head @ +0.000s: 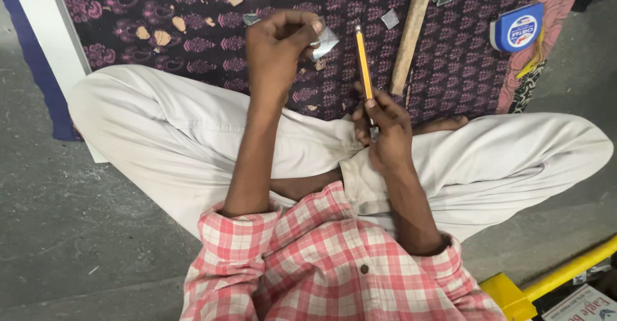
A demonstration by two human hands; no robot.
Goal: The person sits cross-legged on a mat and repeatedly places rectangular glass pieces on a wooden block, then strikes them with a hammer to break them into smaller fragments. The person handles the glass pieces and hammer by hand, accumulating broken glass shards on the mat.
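The left hand (pixel 279 44) pinched a small glass piece (pixel 324 41), raised; the right hand (pixel 382 125) gripped a yellow pencil (pixel 363 61) upright

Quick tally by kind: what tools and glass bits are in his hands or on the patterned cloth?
Yellow pencil, right hand: 1
Clear glass piece, left hand: 1
Loose glass bits on cloth, e.g.: at least 3
Wooden stick: 1
Blue tape measure: 1
Total: at least 7
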